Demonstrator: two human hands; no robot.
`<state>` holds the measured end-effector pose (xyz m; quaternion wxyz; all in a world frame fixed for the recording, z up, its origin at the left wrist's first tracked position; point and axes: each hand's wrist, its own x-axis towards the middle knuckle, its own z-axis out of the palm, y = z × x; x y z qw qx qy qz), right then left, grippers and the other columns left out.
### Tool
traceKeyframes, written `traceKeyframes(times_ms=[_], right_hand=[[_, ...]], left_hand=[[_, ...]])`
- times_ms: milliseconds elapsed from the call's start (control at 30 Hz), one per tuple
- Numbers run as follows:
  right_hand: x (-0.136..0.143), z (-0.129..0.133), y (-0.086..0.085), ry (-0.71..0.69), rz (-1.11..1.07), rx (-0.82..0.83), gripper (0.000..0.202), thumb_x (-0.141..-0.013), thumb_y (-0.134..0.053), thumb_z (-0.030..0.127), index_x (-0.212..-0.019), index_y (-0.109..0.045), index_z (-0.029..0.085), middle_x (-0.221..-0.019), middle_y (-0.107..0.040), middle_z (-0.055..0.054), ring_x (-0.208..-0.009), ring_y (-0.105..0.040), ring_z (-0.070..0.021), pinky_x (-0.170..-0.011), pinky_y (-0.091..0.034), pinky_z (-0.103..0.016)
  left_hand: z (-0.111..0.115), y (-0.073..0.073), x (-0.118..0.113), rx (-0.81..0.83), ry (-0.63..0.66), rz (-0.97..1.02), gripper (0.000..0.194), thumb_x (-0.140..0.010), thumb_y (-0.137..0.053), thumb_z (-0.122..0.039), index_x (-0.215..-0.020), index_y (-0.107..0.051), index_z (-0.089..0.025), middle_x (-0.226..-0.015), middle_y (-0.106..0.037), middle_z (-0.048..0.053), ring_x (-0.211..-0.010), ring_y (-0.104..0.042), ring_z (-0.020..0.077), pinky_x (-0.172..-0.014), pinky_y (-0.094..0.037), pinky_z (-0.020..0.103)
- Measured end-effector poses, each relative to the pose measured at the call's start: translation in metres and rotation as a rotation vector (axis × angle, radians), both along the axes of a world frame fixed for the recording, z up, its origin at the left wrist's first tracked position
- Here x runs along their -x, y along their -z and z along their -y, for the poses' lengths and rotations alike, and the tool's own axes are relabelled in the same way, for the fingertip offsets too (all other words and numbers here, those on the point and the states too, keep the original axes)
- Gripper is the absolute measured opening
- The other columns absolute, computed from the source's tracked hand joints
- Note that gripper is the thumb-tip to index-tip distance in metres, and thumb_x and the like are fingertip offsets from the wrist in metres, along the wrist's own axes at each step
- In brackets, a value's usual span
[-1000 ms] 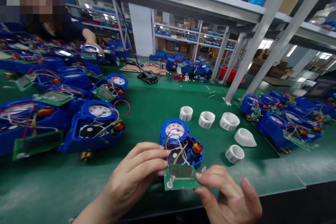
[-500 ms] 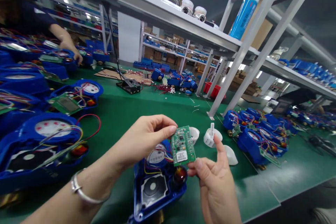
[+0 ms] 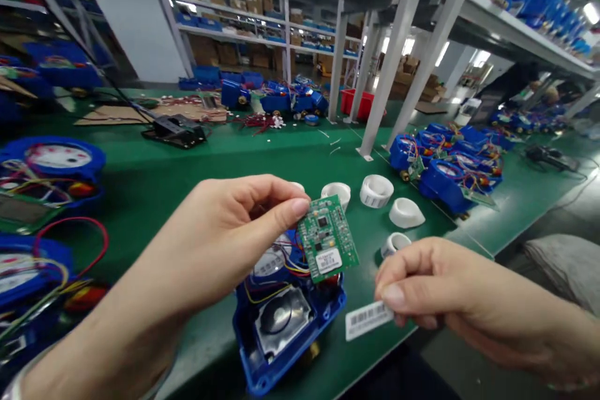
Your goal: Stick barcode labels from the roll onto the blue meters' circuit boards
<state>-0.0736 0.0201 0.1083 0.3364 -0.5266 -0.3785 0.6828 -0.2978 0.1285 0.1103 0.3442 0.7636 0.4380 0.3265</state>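
Note:
Between thumb and fingers, my left hand [image 3: 244,225] pinches the upper left corner of a green circuit board [image 3: 328,234], whose face carries chips and a small white label. Below the board lies an opened blue meter housing [image 3: 290,331] with coloured wires and a dark round part inside. My right hand [image 3: 422,287] is closed on one end of a white barcode label [image 3: 368,320], which sticks out to the left, apart from the board. Just behind that hand stands a small white label roll [image 3: 396,242], partly hidden by the fingers.
More white label rolls [image 3: 376,191] stand on the green table [image 3: 225,165] beyond the board. Blue meter housings with wires [image 3: 447,169] crowd the right, and others [image 3: 56,162] the left. A black stand [image 3: 175,130] sits farther back. Metal shelf posts [image 3: 398,50] rise behind.
My right hand has moved right, away from the board's lower edge, and the barcode label now shows in its pinch. The view has turned right and down. My left hand still holds the board.

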Motion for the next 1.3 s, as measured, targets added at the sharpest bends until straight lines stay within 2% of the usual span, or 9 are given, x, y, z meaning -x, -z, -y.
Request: traceKeyframes(times_ms=[133,300,533,733,1000,1300], right_hand=[[0.009,-0.014,-0.001,-0.043,-0.004,0.084,0.02,-0.074,-0.079,0.03,-0.064,-0.071,0.014,-0.056,-0.063,0.001,-0.047,-0.046,-0.0043,-0.044,-0.024,-0.018],[0.013,-0.02,-0.003,-0.045,-0.014,0.057,0.022,-0.077,-0.076,0.024,-0.059,-0.067,0.014,-0.053,-0.061,0.003,-0.042,-0.046,-0.0019,-0.04,-0.027,-0.015],[0.015,-0.021,-0.001,-0.01,0.034,0.003,0.02,-0.075,-0.075,0.019,-0.058,-0.067,0.013,-0.052,-0.059,0.004,-0.046,-0.048,-0.0031,-0.044,-0.036,-0.014],[0.016,-0.022,0.0,-0.015,0.039,-0.016,0.021,-0.077,-0.075,0.019,-0.059,-0.066,0.013,-0.052,-0.057,0.005,-0.046,-0.047,-0.0029,-0.045,-0.037,-0.014],[0.017,-0.023,0.002,-0.014,0.036,-0.033,0.015,-0.076,-0.073,0.016,-0.062,-0.068,0.014,-0.055,-0.06,0.004,-0.048,-0.049,-0.0041,-0.045,-0.036,-0.015],[0.016,-0.024,0.003,-0.017,0.041,-0.041,0.02,-0.076,-0.076,0.02,-0.059,-0.066,0.013,-0.054,-0.059,0.003,-0.048,-0.048,-0.0045,-0.045,-0.036,-0.016]], left_hand=[[0.002,-0.002,-0.001,-0.117,0.004,-0.068,0.026,-0.081,-0.07,-0.049,-0.08,-0.077,-0.024,-0.07,-0.075,-0.006,-0.062,-0.062,0.0126,-0.056,-0.046,0.019],[0.004,-0.001,0.0,-0.197,-0.025,-0.141,0.025,-0.081,-0.07,-0.05,-0.082,-0.077,-0.026,-0.07,-0.075,-0.008,-0.06,-0.062,0.0102,-0.055,-0.045,0.018],[0.003,0.002,0.002,-0.212,-0.039,-0.135,0.023,-0.08,-0.071,-0.05,-0.082,-0.077,-0.027,-0.069,-0.075,-0.01,-0.059,-0.061,0.0086,-0.053,-0.043,0.016],[0.001,0.004,0.002,-0.182,-0.051,-0.125,0.025,-0.08,-0.072,-0.05,-0.084,-0.077,-0.026,-0.073,-0.075,-0.009,-0.062,-0.062,0.0095,-0.057,-0.046,0.017],[0.001,0.007,0.005,-0.218,-0.075,-0.135,0.024,-0.081,-0.072,-0.05,-0.085,-0.076,-0.026,-0.069,-0.073,-0.009,-0.058,-0.058,0.0082,-0.052,-0.041,0.016],[0.005,0.0,0.0,-0.241,-0.057,-0.167,0.024,-0.081,-0.07,-0.05,-0.083,-0.076,-0.027,-0.068,-0.074,-0.009,-0.057,-0.059,0.0086,-0.052,-0.042,0.016]])
